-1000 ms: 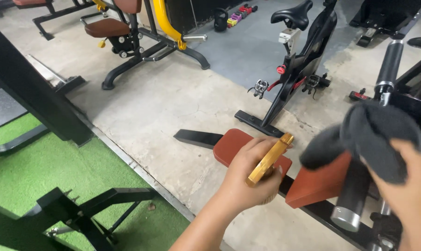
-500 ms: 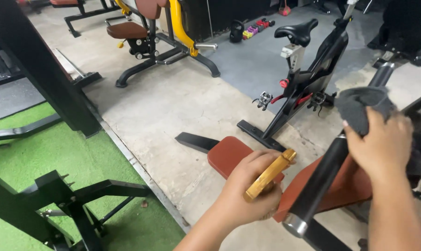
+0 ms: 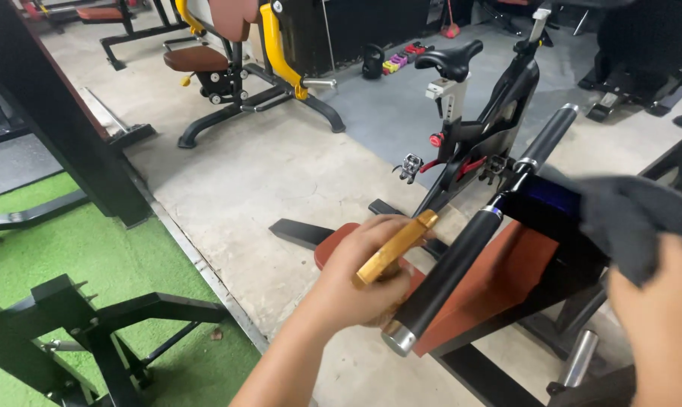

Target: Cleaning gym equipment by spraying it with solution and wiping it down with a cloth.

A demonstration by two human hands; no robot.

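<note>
A black exercise bike stands on the concrete floor, with green turf alongside.

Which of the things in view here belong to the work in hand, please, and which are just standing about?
In hand: left hand holding a gold bar; right hand holding a grey cloth against the black handle above the red pad.

Standing about: exercise bike, yellow machine, black frame, kettlebell.
</note>
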